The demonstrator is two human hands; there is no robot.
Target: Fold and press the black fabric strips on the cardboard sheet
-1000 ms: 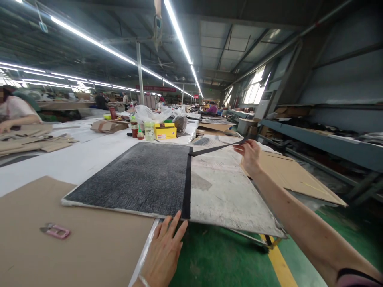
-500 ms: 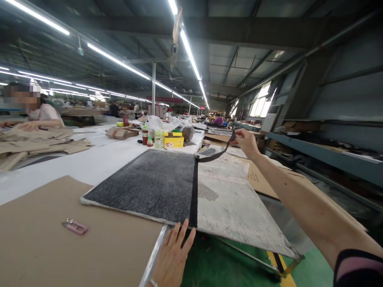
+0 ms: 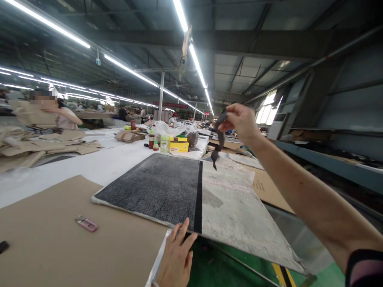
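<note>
A dark strip (image 3: 220,139) dangles from my right hand (image 3: 239,121), pinched between thumb and fingers, its lower end loose above the board. Below lies a dark grey textured sheet (image 3: 155,187) with a black band (image 3: 198,195) along its right edge. It rests on a worn whitish board (image 3: 236,211) that extends past the table on the right. My left hand (image 3: 178,253) is spread at the near edge of the board, fingertips by the sheet's near right corner. Pink thread snips (image 3: 86,223) lie to the left on brown paper (image 3: 54,243).
Bottles (image 3: 151,140), a yellow box (image 3: 178,144) and plastic bags (image 3: 170,128) stand behind the sheet. A co-worker (image 3: 64,115) handles brown pieces (image 3: 44,145) at the far left. A blue-edged shelf (image 3: 329,159) runs along the right.
My right hand has risen, and the strip has come away from the sheet's far right corner and now hangs free. The left hand stays at the near edge. The view has shifted slightly.
</note>
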